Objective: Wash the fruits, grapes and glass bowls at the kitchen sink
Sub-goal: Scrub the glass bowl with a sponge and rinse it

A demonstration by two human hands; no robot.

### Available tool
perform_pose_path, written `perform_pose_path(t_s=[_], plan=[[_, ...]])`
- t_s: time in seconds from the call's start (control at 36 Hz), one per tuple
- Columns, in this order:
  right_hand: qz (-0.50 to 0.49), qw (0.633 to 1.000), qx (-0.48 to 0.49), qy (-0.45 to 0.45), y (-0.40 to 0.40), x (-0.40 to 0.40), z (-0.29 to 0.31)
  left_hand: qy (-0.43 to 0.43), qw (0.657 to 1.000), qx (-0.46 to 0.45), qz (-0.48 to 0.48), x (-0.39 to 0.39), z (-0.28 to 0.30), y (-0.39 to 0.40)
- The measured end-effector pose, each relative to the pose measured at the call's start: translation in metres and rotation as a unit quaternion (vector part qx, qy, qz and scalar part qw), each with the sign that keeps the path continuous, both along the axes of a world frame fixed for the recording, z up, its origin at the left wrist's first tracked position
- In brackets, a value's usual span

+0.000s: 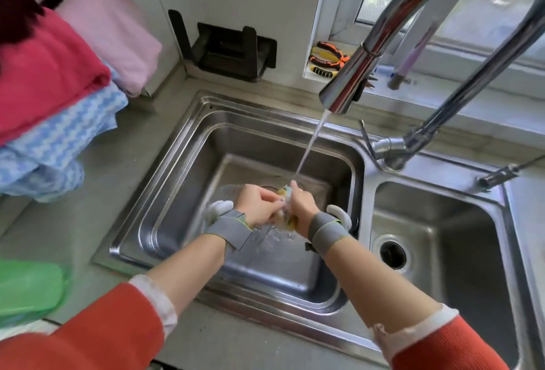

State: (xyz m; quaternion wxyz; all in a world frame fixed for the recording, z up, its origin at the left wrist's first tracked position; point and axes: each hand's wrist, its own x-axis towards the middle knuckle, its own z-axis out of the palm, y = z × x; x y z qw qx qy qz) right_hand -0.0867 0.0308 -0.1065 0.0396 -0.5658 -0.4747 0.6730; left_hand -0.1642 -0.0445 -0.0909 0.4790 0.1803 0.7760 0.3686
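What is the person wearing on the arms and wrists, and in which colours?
Both arms have orange-red sleeves pushed up, with a whitish inner cuff showing at each edge. Each wrist carries a grey strap with thin green edging and a white rounded piece attached. The left hand and right hand are bare.

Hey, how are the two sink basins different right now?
The left basin is larger; the right basin is smaller. Tap water runs into the left basin, where both hands work; none reaches the right basin. The right basin's drain shows open, while the left basin's is hidden behind the hands. Both are stainless steel in one unit.
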Motion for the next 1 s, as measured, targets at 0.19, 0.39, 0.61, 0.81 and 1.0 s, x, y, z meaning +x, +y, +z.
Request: perform_pose_path(t_s=[0.19, 0.39, 0.61, 0.81, 1.0], plan=[[0.002, 1.0, 0.014, -0.014, -0.006, 0.003, -0.001, -0.063, 0.998, 0.017, 0.023, -0.004, -0.004, -0.003], [0.023, 0.987, -0.15, 0.062, -0.004, 0.019, -0.023, -0.093, 0.994, 0.007, 0.051, -0.009, -0.025, -0.008], [0.039, 0.994, 0.048, -0.09, 0.009, 0.015, -0.071, 0.119, 0.979, -0.149, 0.078, -0.076, -0.08, -0.045], [0.095, 0.974, 0.125, -0.162, 0.015, 0.008, -0.099, 0.124, 0.944, -0.304, -0.013, -0.088, -0.109, -0.059], [0.106, 0.981, 0.122, -0.107, 0.008, 0.0, -0.113, 0.054, 0.944, -0.325, -0.013, -0.094, -0.144, -0.056]])
